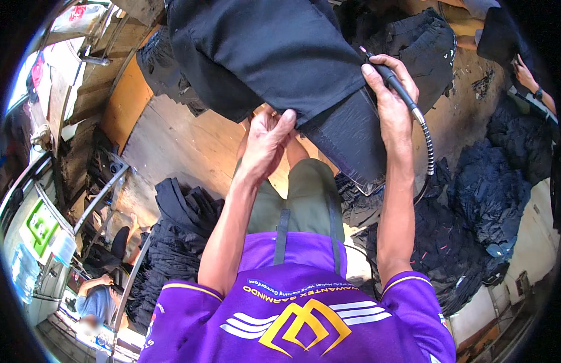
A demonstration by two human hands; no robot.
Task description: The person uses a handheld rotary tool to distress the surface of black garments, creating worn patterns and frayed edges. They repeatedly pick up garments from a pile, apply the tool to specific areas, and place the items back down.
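A black cloth piece (274, 54), perhaps part of a garment, stretches across the top middle and drapes over a dark flat board (350, 142) with a scuffed surface. My left hand (267, 138) is closed on the near edge of the cloth, thumb on top and fingers partly hidden beneath. In my right hand (394, 100) is a black pen-shaped tool (394, 83), its thin pinkish tip pointing up and left beside the cloth's right edge. A spring-sleeved cord (428, 145) curves down from the tool's rear end. The tip looks apart from the cloth.
Dark cloth heaps lie at left (174, 248), right (489, 187) and behind the board. Wooden boards (171, 139) make up the floor. Another person's hand (525, 75) shows at far right; a second person (99, 296) sits lower left, beyond a metal frame (102, 193).
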